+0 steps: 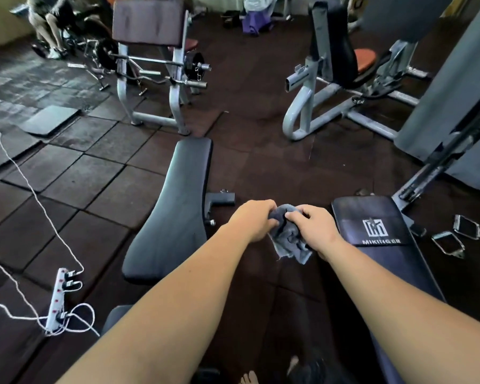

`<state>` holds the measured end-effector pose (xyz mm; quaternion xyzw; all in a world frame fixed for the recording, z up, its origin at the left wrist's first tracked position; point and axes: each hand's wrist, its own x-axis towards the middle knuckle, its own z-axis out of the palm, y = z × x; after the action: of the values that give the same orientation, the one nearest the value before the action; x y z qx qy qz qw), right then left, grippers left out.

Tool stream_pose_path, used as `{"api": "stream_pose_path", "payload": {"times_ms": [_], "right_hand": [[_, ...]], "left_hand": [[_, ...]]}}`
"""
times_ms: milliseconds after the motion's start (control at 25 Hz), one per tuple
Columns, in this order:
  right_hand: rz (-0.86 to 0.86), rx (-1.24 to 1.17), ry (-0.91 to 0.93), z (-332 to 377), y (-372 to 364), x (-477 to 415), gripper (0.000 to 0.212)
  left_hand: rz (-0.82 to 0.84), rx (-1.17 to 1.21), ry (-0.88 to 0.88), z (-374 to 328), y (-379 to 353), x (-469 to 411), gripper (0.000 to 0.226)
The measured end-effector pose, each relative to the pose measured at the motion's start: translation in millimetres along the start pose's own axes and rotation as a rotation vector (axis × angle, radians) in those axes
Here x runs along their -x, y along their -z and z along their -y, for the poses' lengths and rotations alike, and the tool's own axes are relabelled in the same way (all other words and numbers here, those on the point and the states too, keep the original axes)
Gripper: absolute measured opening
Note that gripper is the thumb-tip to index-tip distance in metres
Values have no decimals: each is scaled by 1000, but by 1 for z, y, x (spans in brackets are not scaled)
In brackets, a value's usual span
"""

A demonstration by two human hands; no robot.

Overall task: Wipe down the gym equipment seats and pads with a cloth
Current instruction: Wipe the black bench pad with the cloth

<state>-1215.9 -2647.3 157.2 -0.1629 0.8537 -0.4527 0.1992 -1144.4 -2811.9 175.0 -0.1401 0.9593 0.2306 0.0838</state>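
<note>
A crumpled grey-blue cloth (287, 236) hangs in the air between two benches. My left hand (254, 218) grips its upper left part. My right hand (313, 225) pinches its upper right part, and a loose corner dangles below. A black padded bench (175, 212) lies to the left of my hands, running away from me. A second dark bench pad (377, 231) with a white logo lies to the right. Neither hand touches a bench.
A white power strip (58, 297) with cables lies on the floor at left. Metal cable handles (455, 236) lie right of the logo bench. A preacher-curl station (150, 59) and a seated machine (336, 73) stand farther back. A person sits at the far left.
</note>
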Motion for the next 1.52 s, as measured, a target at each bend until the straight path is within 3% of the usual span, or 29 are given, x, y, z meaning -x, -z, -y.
{"api": "stream_pose_path", "payload": {"times_ms": [240,680,920,1280,1520], "right_hand": [[104,-1,24,26,-24,-146,23],[491,250,207,117,-85,-375,27],[574,404,315,151,-184,-479,25],[730,515,409,191,-334,-600,35],[816,582,712,160,-417,-655,44]], "left_hand": [[-50,60,52,43,41,-110,18],[-244,261,422,155,107,-244,25],[-291,266,630,276,112,-278,50],[-262,333,892,421,85,-313,58],[-328,325,1026,481,32,-364,69]]}}
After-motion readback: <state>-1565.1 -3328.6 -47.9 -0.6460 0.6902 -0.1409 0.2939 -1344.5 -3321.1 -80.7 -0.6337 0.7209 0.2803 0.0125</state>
